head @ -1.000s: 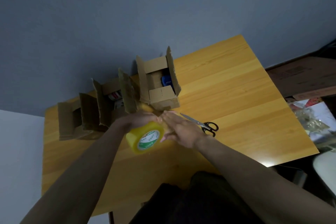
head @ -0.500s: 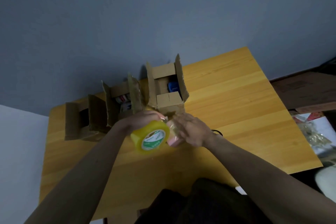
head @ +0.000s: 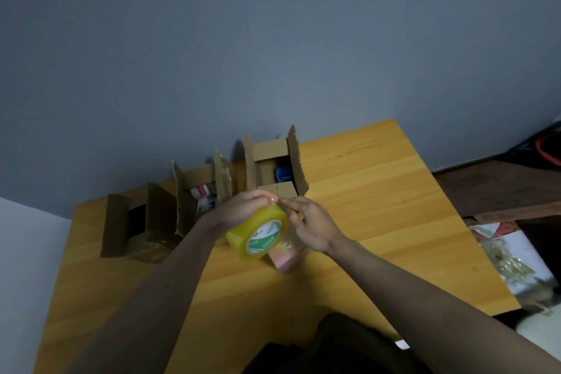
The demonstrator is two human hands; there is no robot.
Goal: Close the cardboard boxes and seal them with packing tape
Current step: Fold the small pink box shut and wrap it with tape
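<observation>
Tape on the yellow plastic packing-tape roll (head: 259,232), gripped by the left hand (head: 243,209), looks light, stiff-cored and sticky, so the right hand (head: 312,226) fingers (head: 288,203) pinch its loose end at the rim

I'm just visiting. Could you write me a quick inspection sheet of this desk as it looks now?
Surface: wooden table, against a grey wall.
Job's things: three cardboard boxes, flaps up; yellow tape roll held above table.
Clutter: pink object under the roll.
Hands: left hand grips the roll; right hand pinches at its edge.
Cables: nothing seen.
Surroundings: bags and papers on the floor to the right.
</observation>
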